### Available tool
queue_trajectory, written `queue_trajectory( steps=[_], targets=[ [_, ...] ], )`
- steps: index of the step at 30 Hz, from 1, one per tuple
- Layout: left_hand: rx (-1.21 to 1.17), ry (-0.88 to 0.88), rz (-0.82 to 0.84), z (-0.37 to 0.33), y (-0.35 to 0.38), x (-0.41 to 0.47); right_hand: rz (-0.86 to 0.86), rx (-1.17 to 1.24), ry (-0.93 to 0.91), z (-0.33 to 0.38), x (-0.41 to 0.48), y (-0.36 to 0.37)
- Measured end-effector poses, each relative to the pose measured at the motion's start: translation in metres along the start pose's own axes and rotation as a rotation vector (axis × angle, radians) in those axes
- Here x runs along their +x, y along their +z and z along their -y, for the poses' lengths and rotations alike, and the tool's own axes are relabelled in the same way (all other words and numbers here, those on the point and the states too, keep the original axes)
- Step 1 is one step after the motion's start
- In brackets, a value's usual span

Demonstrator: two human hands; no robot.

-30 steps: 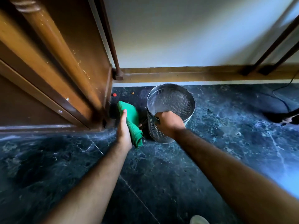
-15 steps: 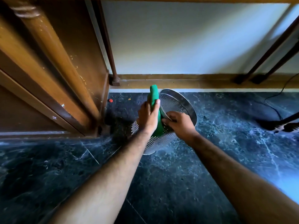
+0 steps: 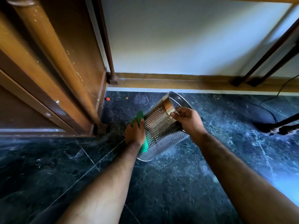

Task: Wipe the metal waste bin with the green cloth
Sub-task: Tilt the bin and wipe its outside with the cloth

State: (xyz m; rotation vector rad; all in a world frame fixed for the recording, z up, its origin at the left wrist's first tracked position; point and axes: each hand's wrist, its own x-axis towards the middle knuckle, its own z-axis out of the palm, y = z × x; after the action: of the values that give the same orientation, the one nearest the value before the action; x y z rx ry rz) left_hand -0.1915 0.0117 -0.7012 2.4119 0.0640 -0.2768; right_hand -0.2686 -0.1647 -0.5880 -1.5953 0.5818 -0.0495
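Observation:
The perforated metal waste bin (image 3: 159, 126) is tilted, its open mouth pointing up and away to the right, its base low near the dark floor. My right hand (image 3: 188, 122) grips its shiny rim. My left hand (image 3: 135, 133) presses the green cloth (image 3: 138, 117) flat against the bin's left side wall. Green cloth shows above my fingers and below my palm; the rest is hidden under the hand.
A brown wooden door and frame (image 3: 53, 75) stand close on the left. A wooden skirting board (image 3: 178, 82) runs along the white wall behind. A small red object (image 3: 107, 99) lies by the frame. Dark furniture legs (image 3: 265, 62) and a black cable (image 3: 271, 113) are at right.
The bin went from upright on the floor to lifted and tilted. My left hand brought the cloth from beside the bin onto its wall and slid it down toward the base.

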Motion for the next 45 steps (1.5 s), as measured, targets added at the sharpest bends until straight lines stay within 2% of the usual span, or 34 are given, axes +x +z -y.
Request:
queue_trajectory(
  steps=[5, 9, 12, 15, 17, 20, 24, 29, 32, 34, 36, 38, 40, 43, 45],
  targets=[
    [-0.231, 0.207, -0.017, -0.100, -0.020, 0.012, 0.179, -0.075, -0.058, 0.003, -0.013, 0.000],
    [-0.229, 0.417, -0.019, -0.115, -0.014, -0.011, 0.254, -0.193, -0.064, 0.002, -0.018, -0.015],
    [-0.245, 0.350, 0.034, -0.077, 0.003, -0.034, 0.062, -0.174, -0.098, -0.002, -0.019, -0.007],
    [-0.001, 0.274, 0.126, -0.023, 0.017, -0.037, -0.253, -0.274, -0.001, -0.011, -0.014, -0.014],
    [0.075, 0.217, 0.132, 0.003, 0.019, -0.029, -0.299, -0.238, 0.078, -0.022, -0.014, -0.025],
    [0.044, 0.108, 0.191, 0.007, 0.018, -0.015, -0.229, -0.141, 0.082, -0.023, -0.017, -0.026],
    [-0.010, 0.049, 0.255, -0.042, 0.006, -0.002, -0.086, -0.146, 0.046, -0.015, -0.020, -0.015],
    [-0.284, 0.285, 0.152, -0.122, -0.006, -0.014, 0.081, -0.332, -0.072, -0.012, -0.023, -0.015],
    [-0.292, 0.413, 0.085, -0.110, -0.009, -0.028, 0.163, -0.456, -0.095, -0.014, -0.023, -0.019],
    [-0.288, 0.388, 0.056, -0.076, -0.007, -0.038, 0.156, -0.430, -0.077, -0.012, -0.021, -0.017],
    [-0.169, 0.322, 0.052, -0.032, -0.003, -0.043, 0.067, -0.301, -0.044, -0.011, -0.016, -0.012],
    [-0.081, 0.163, 0.128, 0.012, -0.003, -0.044, -0.078, -0.241, -0.012, -0.010, -0.012, -0.008],
    [-0.087, -0.013, 0.206, 0.041, -0.006, -0.038, -0.122, -0.250, -0.009, -0.013, -0.008, -0.005],
    [0.010, -0.117, 0.268, 0.034, -0.011, -0.017, -0.119, -0.374, -0.073, -0.010, -0.008, 0.005],
    [-0.045, -0.110, 0.293, 0.001, -0.017, -0.005, -0.087, -0.416, -0.110, -0.008, -0.007, 0.014]
  ],
)
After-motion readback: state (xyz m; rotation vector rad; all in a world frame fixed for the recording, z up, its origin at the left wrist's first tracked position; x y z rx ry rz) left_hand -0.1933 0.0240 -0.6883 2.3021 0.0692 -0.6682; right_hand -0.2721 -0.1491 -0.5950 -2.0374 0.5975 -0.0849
